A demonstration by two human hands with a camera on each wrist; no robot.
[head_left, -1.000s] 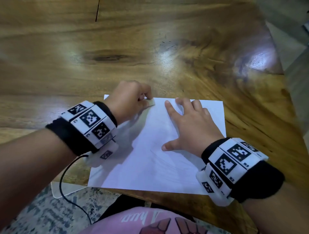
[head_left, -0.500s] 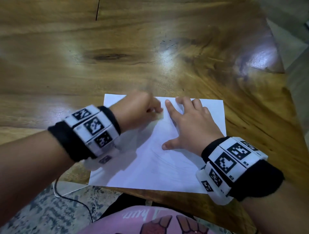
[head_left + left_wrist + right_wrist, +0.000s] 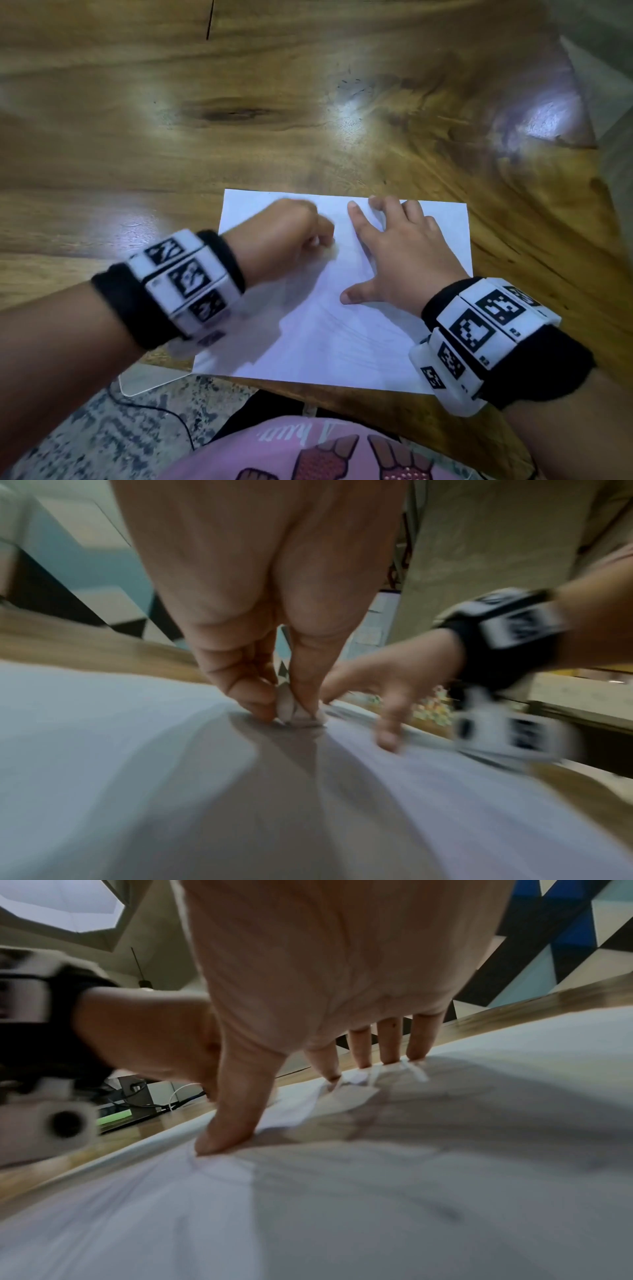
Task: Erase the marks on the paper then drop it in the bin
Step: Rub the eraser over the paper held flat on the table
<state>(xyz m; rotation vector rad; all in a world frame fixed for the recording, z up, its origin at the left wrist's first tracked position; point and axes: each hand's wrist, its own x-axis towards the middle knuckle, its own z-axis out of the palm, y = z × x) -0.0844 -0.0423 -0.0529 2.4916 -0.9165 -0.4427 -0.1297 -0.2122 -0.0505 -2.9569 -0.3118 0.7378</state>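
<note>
A white sheet of paper (image 3: 342, 329) lies flat on the wooden table near its front edge, with faint pencil lines across its lower half. My left hand (image 3: 291, 236) pinches a small whitish eraser (image 3: 291, 710) between thumb and fingers and presses it onto the sheet's upper middle; the hand is blurred. My right hand (image 3: 400, 250) lies spread on the paper (image 3: 377, 1191) just right of it, with straight fingers (image 3: 390, 1045) and thumb pressing the sheet down near its far edge. The paper (image 3: 137, 764) bulges a little around the eraser. No bin is in view.
The glossy wooden table (image 3: 239, 120) stretches bare beyond the sheet, and its right edge (image 3: 582, 113) cuts diagonally at the top right. Below the front edge lie a patterned floor, a thin black cable (image 3: 164, 411) and a clear flat piece (image 3: 147, 378).
My left hand with the eraser has slid right and toward me across the top of the sheet, close to the right forefinger. The right hand has stayed put.
</note>
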